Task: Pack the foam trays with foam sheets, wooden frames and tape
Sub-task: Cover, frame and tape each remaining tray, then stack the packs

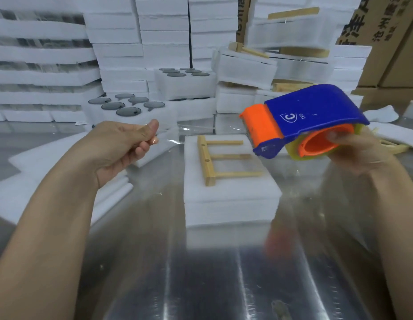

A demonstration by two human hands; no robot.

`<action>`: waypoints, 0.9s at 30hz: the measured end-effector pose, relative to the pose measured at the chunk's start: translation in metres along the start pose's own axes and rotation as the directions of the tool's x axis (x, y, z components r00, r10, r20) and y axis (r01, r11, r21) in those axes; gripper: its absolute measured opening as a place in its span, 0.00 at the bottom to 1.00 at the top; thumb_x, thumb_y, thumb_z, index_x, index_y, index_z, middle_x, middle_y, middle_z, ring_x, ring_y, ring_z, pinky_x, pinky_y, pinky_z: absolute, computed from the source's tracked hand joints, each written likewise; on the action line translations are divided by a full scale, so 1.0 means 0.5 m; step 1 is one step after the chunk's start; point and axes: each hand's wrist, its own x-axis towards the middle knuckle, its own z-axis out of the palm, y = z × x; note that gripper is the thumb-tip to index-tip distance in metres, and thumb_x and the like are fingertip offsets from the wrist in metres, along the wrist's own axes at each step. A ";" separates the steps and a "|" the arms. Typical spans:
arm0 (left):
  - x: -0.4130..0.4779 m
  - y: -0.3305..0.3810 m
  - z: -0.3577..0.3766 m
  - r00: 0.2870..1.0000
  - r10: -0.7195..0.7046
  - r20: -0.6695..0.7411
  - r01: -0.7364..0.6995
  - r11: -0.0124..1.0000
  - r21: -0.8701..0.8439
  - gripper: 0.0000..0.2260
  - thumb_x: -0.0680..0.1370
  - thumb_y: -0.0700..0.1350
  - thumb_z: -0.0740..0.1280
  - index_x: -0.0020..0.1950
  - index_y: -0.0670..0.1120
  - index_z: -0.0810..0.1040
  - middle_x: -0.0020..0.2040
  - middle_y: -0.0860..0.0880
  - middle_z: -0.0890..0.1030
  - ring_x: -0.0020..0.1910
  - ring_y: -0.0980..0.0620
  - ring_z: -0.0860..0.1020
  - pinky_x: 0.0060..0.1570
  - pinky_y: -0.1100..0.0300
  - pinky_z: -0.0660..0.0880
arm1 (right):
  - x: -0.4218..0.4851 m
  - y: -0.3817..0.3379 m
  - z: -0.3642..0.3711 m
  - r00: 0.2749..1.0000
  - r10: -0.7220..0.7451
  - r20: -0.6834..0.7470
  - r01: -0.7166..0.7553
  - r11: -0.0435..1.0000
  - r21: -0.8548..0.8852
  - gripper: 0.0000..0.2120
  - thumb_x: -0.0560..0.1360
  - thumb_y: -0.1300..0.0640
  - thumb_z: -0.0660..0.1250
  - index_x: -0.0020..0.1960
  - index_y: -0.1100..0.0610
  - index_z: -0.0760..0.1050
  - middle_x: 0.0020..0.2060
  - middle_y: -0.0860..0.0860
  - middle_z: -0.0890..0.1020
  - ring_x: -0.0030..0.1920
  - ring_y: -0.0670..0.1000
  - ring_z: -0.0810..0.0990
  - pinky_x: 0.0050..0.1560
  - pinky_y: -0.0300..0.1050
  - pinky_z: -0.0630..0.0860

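My right hand (360, 151) grips a blue and orange tape dispenser (304, 116), held in the air above the table. A strip of clear tape (189, 130) stretches from its orange mouth to my left hand (127, 142), which pinches the free end between thumb and fingers. Below the tape, a white foam tray stack (230, 199) lies on the metal table (200, 273) with a wooden frame (214, 158) resting on top of it.
Loose foam sheets (39, 176) lie at the left of the table. Foam trays holding dark round discs (127, 107) stand behind, with tall stacks of white foam trays (140, 42) beyond. Cardboard boxes (385, 31) rise at the back right, with wooden frames (291, 86) between foam blocks.
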 end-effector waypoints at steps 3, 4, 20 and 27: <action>0.001 -0.001 0.002 1.000 0.015 -0.025 -0.014 0.999 0.035 0.21 0.55 0.55 0.77 0.39 0.40 0.83 0.30 0.52 0.80 0.24 0.61 0.71 0.26 0.73 0.71 | 0.002 0.002 -0.003 0.998 -0.055 -0.031 0.056 0.998 0.030 0.25 0.65 0.65 0.73 0.60 0.51 0.75 0.50 0.46 0.83 0.54 0.48 0.81 0.54 0.47 0.79; 0.000 -0.002 0.003 0.999 0.015 -0.032 -0.014 0.999 0.043 0.22 0.57 0.54 0.77 0.41 0.39 0.82 0.30 0.52 0.80 0.24 0.61 0.71 0.27 0.73 0.71 | 0.005 0.005 0.000 0.995 -0.077 -0.056 0.080 0.996 0.048 0.24 0.67 0.67 0.68 0.61 0.53 0.73 0.51 0.46 0.83 0.56 0.49 0.80 0.54 0.46 0.79; 0.009 -0.031 0.029 0.992 -0.012 -0.125 0.039 0.976 0.216 0.08 0.75 0.44 0.72 0.39 0.41 0.80 0.31 0.51 0.79 0.24 0.60 0.72 0.27 0.72 0.73 | 0.017 0.067 0.011 0.986 -0.001 -0.167 0.023 0.991 0.132 0.33 0.67 0.68 0.63 0.72 0.60 0.62 0.53 0.51 0.81 0.59 0.53 0.78 0.55 0.50 0.79; 0.024 -0.057 0.035 0.986 -0.093 -0.138 0.131 0.945 0.298 0.08 0.76 0.42 0.71 0.40 0.39 0.79 0.31 0.49 0.78 0.20 0.61 0.71 0.25 0.73 0.73 | 0.013 0.092 0.007 0.993 0.043 -0.112 -0.029 0.992 0.127 0.27 0.69 0.73 0.58 0.65 0.56 0.69 0.49 0.49 0.83 0.54 0.50 0.80 0.51 0.46 0.80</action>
